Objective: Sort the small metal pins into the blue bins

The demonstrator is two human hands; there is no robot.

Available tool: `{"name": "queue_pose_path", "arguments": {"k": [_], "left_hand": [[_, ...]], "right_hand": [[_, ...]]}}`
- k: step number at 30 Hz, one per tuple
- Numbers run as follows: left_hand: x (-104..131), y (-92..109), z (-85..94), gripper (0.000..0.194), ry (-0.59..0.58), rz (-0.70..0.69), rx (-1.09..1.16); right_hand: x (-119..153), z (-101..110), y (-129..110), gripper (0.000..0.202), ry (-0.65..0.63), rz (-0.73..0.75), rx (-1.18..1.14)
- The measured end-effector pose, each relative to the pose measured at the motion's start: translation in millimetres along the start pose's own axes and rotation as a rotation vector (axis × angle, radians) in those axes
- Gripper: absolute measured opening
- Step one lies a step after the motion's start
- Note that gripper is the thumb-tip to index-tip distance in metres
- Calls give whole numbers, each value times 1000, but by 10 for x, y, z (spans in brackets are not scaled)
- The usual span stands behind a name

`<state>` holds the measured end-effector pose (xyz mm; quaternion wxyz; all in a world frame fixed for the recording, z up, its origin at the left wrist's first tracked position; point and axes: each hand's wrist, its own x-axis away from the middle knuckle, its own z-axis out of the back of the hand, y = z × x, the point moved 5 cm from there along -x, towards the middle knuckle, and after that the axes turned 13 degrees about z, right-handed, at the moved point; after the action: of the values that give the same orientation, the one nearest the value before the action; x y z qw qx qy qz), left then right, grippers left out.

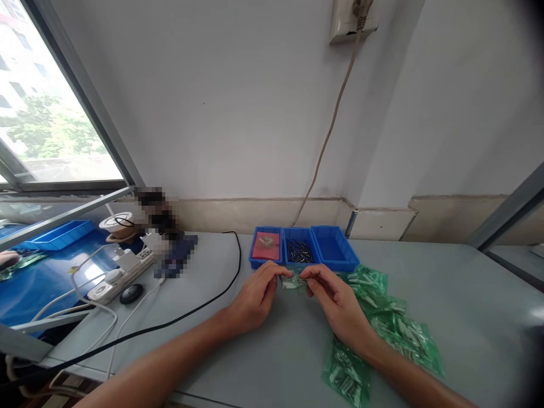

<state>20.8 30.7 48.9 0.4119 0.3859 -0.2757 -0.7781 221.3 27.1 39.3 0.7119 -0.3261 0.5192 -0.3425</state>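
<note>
Between my two hands is a small greenish plastic bag (293, 281) with pale, slim pieces inside. My left hand (256, 294) pinches its left end with thumb and forefinger. At its right end, the fingers of my right hand (335, 303) are closed on the bag too. Just behind the bag stand three blue bins side by side. The left bin (250, 262) has a red packet (266, 246) in it, and the middle bin (312, 238) holds many small dark metal pieces (299, 252). Nothing shows in the right bin (335, 246).
Several green bags (408, 334) of pale pieces lie around my right forearm. A black cable (187, 315) crosses the table on the left, near a black round object (131, 293) and a power strip (123, 277). A wall cord (335, 119) hangs behind the bins.
</note>
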Motion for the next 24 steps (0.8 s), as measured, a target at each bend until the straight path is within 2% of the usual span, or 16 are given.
{"name": "queue_pose_path", "arguments": {"k": [5, 8, 11, 15, 20, 24], "left_hand": [[-18, -30, -2, 24, 3, 39, -30], [-33, -51, 28, 20, 45, 59, -52], [-41, -84, 52, 30, 83, 101, -87], [-35, -123, 11, 45, 42, 125, -83], [-45, -72, 8, 42, 37, 48, -73], [-48, -17, 49, 33, 56, 8, -45]], "right_hand": [[-24, 20, 24, 20, 6, -4, 9], [-20, -4, 23, 22, -31, -3, 12], [-12, -18, -28, 23, -61, 35, 73], [-3, -20, -69, 19, -57, 56, 155], [4, -43, 18, 25, 13, -76, -79], [-17, -4, 35, 34, 105, -105, -198]]}}
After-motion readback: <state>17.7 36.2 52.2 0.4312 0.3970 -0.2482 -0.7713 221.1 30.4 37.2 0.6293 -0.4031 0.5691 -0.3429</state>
